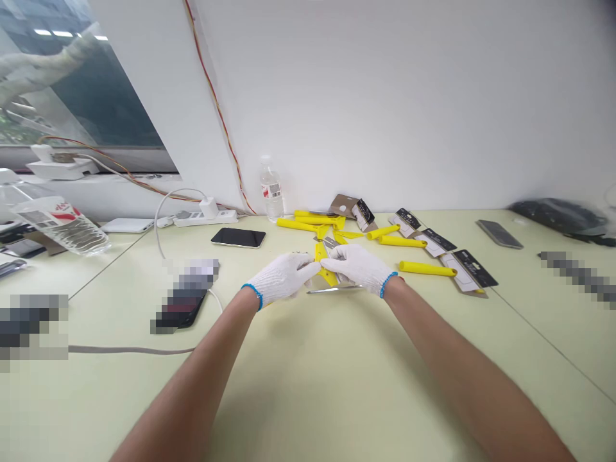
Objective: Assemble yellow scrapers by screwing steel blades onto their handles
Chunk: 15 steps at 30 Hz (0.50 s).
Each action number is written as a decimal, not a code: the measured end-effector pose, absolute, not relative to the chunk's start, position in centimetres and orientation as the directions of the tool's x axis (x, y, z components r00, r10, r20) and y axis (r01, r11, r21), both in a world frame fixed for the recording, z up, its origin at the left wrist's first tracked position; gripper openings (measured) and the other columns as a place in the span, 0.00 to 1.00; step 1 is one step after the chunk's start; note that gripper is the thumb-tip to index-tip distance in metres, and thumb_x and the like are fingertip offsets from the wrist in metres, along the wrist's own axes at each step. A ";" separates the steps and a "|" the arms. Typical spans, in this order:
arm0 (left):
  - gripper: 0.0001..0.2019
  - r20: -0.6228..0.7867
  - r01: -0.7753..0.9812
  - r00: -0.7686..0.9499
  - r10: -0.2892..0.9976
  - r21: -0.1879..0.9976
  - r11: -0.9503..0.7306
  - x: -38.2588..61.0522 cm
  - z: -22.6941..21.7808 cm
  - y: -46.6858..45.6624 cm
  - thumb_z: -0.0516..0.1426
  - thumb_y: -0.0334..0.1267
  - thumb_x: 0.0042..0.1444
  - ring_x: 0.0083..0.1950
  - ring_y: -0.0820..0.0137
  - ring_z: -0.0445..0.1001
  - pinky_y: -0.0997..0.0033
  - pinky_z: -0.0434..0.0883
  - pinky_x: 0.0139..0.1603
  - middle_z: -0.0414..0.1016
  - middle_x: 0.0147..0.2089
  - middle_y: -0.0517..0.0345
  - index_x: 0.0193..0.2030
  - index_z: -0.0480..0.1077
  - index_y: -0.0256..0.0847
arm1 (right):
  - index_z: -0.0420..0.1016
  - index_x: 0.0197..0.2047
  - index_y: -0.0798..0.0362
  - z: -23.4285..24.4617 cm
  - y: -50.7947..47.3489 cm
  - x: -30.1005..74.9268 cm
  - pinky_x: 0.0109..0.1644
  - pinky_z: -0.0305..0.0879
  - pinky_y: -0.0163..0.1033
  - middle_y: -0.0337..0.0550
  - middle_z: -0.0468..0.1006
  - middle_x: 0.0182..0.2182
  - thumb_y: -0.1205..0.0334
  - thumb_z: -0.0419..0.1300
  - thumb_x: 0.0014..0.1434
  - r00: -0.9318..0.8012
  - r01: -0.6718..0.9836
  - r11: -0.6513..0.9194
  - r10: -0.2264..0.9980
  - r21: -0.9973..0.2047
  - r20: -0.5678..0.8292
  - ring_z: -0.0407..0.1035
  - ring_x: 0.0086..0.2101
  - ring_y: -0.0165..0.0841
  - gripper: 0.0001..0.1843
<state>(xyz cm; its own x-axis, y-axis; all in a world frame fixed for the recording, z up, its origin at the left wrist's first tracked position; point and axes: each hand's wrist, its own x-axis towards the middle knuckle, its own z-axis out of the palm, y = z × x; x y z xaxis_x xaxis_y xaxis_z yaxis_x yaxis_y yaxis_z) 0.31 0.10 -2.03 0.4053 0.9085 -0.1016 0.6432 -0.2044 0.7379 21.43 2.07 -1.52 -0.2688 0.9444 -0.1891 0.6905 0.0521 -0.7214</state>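
White knit gloves with blue cuffs cover both hands. My left hand [287,274] is closed on a yellow scraper [329,277], thumb toward the middle. From the other side my right hand [362,264] pinches the same scraper, its fingertips by a flat metal piece [331,243]; the exact grip is partly hidden. Below the right fingers lies a thin metal strip [334,290]. Just beyond the hands is a cluster of yellow scrapers [308,224]. Yellow handles [427,268] with black-and-white packaging cards [466,271] lie to the right.
A brown card [342,205] lies near the wall, beside a water bottle [273,192]. Phones [239,237] rest on the left, along with a power strip [206,217] and white cable. Another bottle [62,221] leans far left. A black bag [561,217] sits far right.
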 end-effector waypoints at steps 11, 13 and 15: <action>0.24 -0.092 0.693 0.394 0.915 0.684 -0.229 0.7 -1.5 -0.1 0.45 0.58 0.69 0.28 0.70 0.64 0.68 0.59 0.29 0.66 0.28 0.59 0.30 0.61 0.41 | 0.59 0.29 0.53 -2.1 2.4 22.0 0.28 0.49 0.33 0.34 0.63 0.23 0.45 0.63 0.61 -0.345 0.615 0.131 0.932 -0.778 -0.116 0.55 0.24 0.26 0.23; 0.26 -0.063 0.727 0.341 0.938 0.651 -0.220 0.8 -1.6 0.0 0.44 0.59 0.69 0.27 0.69 0.61 0.67 0.57 0.30 0.65 0.27 0.58 0.28 0.61 0.41 | 0.59 0.29 0.53 -1.9 2.3 21.5 0.29 0.49 0.34 0.34 0.62 0.24 0.48 0.64 0.60 -0.333 0.650 0.183 0.941 -0.738 -0.059 0.54 0.26 0.26 0.22; 0.29 -0.069 0.743 0.291 0.954 0.644 -0.180 1.1 -1.8 0.2 0.42 0.63 0.69 0.26 0.69 0.62 0.66 0.56 0.29 0.66 0.26 0.56 0.27 0.60 0.41 | 0.58 0.29 0.53 -1.8 2.1 21.0 0.31 0.49 0.34 0.34 0.61 0.26 0.49 0.64 0.60 -0.331 0.668 0.230 0.943 -0.708 -0.006 0.53 0.27 0.26 0.22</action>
<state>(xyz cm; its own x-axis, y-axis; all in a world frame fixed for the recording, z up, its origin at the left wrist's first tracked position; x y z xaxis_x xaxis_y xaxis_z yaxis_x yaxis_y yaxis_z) 1.07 0.20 -1.80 0.2906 0.9544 -0.0688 0.7433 -0.1799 0.6443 20.96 2.05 -1.77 -0.3315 0.9435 -0.0056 0.6677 0.2304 -0.7079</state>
